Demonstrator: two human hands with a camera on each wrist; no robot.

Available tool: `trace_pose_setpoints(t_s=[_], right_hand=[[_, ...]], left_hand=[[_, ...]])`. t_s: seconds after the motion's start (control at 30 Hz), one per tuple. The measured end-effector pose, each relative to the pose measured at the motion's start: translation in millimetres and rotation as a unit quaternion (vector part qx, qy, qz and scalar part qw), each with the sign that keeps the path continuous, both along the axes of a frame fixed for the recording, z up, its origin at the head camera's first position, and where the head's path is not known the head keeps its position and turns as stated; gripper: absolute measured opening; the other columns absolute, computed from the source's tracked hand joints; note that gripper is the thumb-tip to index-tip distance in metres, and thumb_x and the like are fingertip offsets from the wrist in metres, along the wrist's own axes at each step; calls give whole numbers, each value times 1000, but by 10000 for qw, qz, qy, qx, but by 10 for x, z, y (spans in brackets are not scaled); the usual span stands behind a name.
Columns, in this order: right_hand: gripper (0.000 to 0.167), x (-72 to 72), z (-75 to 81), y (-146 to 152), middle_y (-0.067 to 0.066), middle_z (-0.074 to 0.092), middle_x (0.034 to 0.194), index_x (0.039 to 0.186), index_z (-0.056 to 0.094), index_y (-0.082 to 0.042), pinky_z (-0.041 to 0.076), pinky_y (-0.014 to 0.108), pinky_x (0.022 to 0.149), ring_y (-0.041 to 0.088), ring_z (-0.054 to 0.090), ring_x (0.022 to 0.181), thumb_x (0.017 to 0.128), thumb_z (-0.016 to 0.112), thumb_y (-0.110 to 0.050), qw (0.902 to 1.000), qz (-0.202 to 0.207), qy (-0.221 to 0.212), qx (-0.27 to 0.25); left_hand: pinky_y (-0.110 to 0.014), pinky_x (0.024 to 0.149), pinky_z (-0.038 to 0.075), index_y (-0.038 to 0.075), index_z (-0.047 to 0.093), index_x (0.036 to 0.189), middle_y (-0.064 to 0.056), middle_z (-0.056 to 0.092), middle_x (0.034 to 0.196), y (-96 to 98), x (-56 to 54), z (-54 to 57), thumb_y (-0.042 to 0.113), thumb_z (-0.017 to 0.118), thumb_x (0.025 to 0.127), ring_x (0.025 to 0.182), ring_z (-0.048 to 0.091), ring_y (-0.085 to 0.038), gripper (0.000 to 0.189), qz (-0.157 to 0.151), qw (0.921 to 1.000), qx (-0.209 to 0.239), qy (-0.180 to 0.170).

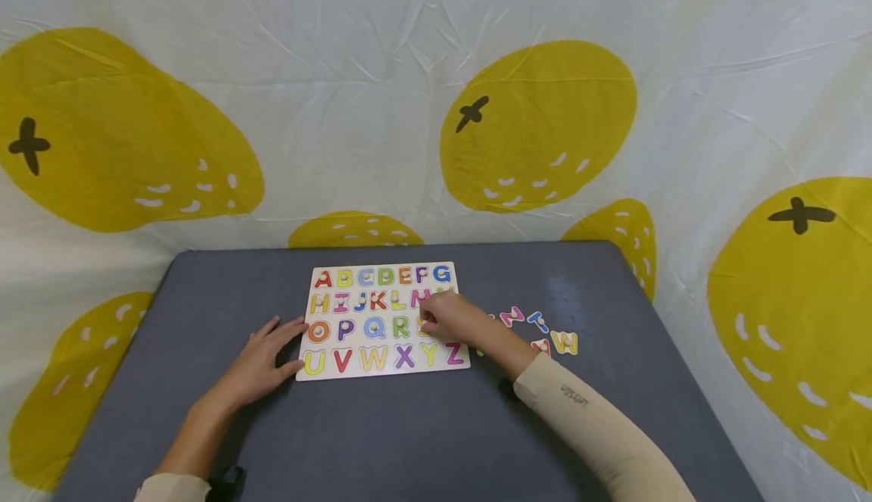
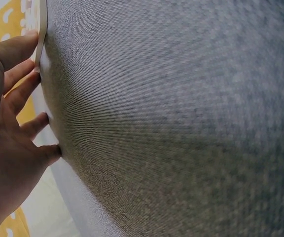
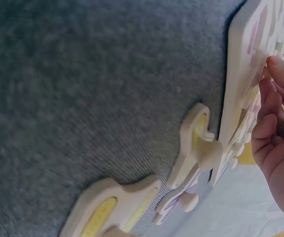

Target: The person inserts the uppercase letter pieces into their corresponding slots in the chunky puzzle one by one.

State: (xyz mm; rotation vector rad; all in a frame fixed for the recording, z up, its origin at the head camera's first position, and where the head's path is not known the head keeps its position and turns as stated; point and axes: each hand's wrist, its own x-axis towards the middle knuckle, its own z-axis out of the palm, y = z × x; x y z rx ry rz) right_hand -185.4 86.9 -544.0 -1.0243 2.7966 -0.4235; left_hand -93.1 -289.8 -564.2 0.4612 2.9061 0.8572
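A pale wooden alphabet puzzle board [image 1: 388,344] with rows of coloured letters lies on the grey table. My left hand [image 1: 262,360] rests at its left edge, fingers spread, and the fingertips touch the rim. In the left wrist view, the thumb [image 2: 18,49] meets the board's edge. My right hand [image 1: 453,320] is over the board's right part, beside the partly covered yellow S [image 1: 424,328]. There the thumb [image 3: 282,71] and index finger pinch a letter puzzle piece by its small knob. Which letter it is stays hidden behind the fingers.
Right of the board lie several loose letter pieces: a pink N [image 1: 512,316], a blue T [image 1: 537,322], a yellow W [image 1: 564,342] and a red one [image 1: 540,347]. The right forearm partly covers others. A fruit-patterned curtain [image 1: 354,146] hangs behind the table [image 1: 381,441].
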Motion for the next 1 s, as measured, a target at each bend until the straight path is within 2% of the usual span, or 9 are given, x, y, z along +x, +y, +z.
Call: trace_pose_setpoints(t_s=[0.27,0.4,0.5,0.63,0.8,1.0], right_hand=[[20,17,1,-29,-7,54,69,76,63,-16,36,21,57,8,47,64,92,75,-18,9996,-40,203,193],[14,31,8,-6,-7,58,73,86,68,-14,41,22,62,8,50,69,91,78,-23,9996,-71,142,230],[17,47,25,53,-7,60,77,97,71,-13,44,23,67,8,52,72,92,79,-27,9999,-85,15,131],[20,70,73,200,-4,63,80,105,73,-9,47,24,67,8,54,72,93,78,-24,9998,-2,46,-190],[17,71,114,452,-1,66,85,105,74,-8,47,21,64,7,55,71,93,79,-19,9978,127,364,-543],[15,60,162,744,0,65,86,105,74,-8,48,22,64,7,54,71,93,78,-17,9975,36,389,-591]], left_hand=[[-85,109,15,7,53,150,-20,46,158,7,-3,1,18,79,90,149,23,-57,66,-3,10000,3,-33],[-86,108,15,7,52,150,-20,46,159,1,-2,1,19,79,91,149,24,-57,66,-30,10000,-38,-15],[-86,108,15,7,53,150,-20,46,158,-1,2,-6,19,79,91,149,24,-57,66,-23,10000,-47,-6],[-85,109,15,8,52,150,-19,46,159,7,6,-4,20,79,91,150,24,-56,66,3,10000,-47,-20],[-85,109,15,9,53,150,-19,47,158,19,13,14,20,79,90,150,24,-56,66,24,10000,-24,-28],[-86,109,14,9,53,150,-20,46,158,21,15,26,19,79,91,150,24,-56,66,33,10000,-1,-55]])
